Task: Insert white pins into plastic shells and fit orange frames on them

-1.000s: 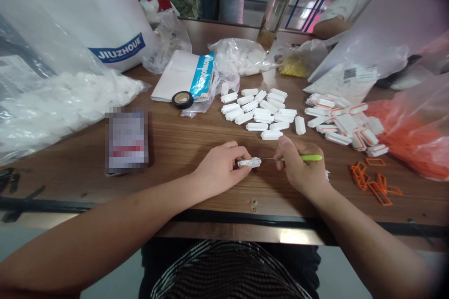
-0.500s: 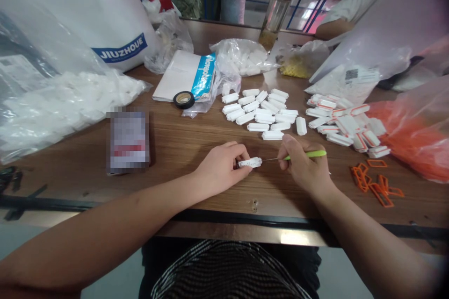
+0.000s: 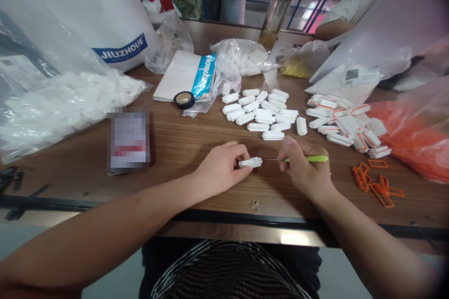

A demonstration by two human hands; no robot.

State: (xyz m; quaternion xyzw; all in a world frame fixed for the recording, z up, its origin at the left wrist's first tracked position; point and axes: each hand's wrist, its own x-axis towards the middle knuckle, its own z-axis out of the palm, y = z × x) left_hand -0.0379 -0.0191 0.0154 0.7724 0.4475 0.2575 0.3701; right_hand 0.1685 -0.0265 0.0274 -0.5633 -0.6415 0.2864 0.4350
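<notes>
Between the thumb and fingers of my left hand (image 3: 224, 167) is a small white plastic housing (image 3: 251, 162) with a row of tiny holes. My right hand (image 3: 303, 166) pinches a thin metal pick with a green handle (image 3: 317, 159). The pick's tip reaches the right end of the housing; whether it is inside cannot be made out. Just beyond my hands lie several loose white housings (image 3: 264, 116). Right of them is a pile of white housings with orange bands (image 3: 345, 124). Several orange rectangular rings (image 3: 380, 187) lie near my right forearm.
A bag of white parts (image 3: 66, 107) and a dark box-like object (image 3: 128, 142) are at left. Black tape (image 3: 184, 99) rests by a notebook (image 3: 180, 74). A bag of orange pieces (image 3: 414, 135) lies at right. A bottle (image 3: 277, 16) stands behind, with another person's arm (image 3: 333, 29) nearby.
The green-handled pick has tilted slightly, its handle end a little lower and further right. My left hand and the housing stay in place.
</notes>
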